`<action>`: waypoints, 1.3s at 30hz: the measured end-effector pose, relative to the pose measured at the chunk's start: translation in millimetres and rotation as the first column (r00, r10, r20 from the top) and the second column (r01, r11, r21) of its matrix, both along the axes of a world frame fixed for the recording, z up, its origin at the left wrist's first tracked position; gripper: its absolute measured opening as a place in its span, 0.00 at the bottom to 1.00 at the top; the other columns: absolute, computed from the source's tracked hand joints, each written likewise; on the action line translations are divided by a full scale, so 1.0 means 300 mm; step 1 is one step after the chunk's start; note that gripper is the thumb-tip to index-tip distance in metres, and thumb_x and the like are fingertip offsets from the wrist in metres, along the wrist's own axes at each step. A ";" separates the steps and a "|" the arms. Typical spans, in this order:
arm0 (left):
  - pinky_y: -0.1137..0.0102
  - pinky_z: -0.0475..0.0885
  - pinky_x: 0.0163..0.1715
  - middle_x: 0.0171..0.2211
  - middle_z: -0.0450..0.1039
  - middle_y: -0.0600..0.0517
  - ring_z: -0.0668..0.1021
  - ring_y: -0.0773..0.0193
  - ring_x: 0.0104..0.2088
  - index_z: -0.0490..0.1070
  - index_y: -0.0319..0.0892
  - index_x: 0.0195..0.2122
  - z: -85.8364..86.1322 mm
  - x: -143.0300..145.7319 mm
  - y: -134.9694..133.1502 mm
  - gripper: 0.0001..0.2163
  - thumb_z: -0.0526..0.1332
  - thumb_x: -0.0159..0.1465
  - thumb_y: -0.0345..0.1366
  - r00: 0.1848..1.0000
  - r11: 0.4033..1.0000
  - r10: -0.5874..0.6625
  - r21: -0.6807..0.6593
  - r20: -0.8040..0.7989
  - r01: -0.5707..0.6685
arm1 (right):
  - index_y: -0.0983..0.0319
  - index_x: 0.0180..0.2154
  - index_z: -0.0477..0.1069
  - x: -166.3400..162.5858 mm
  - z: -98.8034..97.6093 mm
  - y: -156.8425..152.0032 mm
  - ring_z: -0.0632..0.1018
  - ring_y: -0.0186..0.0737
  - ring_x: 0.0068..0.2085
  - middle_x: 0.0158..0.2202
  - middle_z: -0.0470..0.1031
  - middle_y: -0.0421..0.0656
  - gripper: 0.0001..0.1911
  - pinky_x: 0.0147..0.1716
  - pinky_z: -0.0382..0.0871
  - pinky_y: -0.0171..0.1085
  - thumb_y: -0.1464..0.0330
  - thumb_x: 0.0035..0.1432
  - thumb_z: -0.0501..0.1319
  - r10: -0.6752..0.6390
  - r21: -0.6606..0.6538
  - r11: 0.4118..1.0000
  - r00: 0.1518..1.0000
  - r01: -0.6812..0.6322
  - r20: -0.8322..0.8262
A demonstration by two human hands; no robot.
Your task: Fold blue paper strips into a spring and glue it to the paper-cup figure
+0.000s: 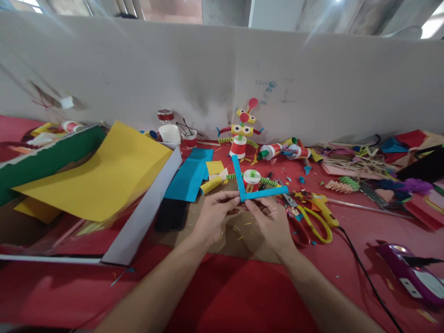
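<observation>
Two blue paper strips [239, 178] meet at a corner in an L shape, one pointing up and away, the other out to the right. My left hand [218, 212] pinches that corner from the left. From the right, my right hand [268, 219] grips the same corner between thumb and fingers. Just behind the strips stands a red and white paper cup [252, 180] with green folded-paper arms at its sides. A rolled yellow paper tube [212, 185] lies left of the cup. Brown cardboard [232, 238] with yellow scraps is under my hands.
Blue paper sheets [189, 178] and a dark phone [169, 215] lie left of my hands, beside a box [138, 217] holding yellow paper [100, 175]. To the right are yellow-handled scissors [317, 226], a yellow glue gun [326, 210] with a cord, and a purple power strip [409, 273]. Cup figures [238, 147] stand behind.
</observation>
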State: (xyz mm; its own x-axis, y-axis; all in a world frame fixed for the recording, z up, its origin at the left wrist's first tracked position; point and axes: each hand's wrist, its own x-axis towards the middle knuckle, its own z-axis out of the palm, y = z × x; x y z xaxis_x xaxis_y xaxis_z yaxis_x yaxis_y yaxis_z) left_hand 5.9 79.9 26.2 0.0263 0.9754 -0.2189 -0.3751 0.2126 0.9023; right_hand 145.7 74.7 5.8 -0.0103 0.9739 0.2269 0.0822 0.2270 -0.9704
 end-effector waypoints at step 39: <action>0.69 0.74 0.39 0.27 0.78 0.49 0.79 0.66 0.29 0.78 0.36 0.26 -0.013 -0.024 0.020 0.06 0.71 0.46 0.30 0.986 0.994 -0.104 -0.026 0.128 0.109 | 0.57 0.32 0.75 0.031 0.024 -0.004 0.77 0.41 0.35 0.32 0.78 0.42 0.08 0.37 0.69 0.39 0.68 0.59 0.57 -0.131 0.357 0.932 0.864 -0.060 0.487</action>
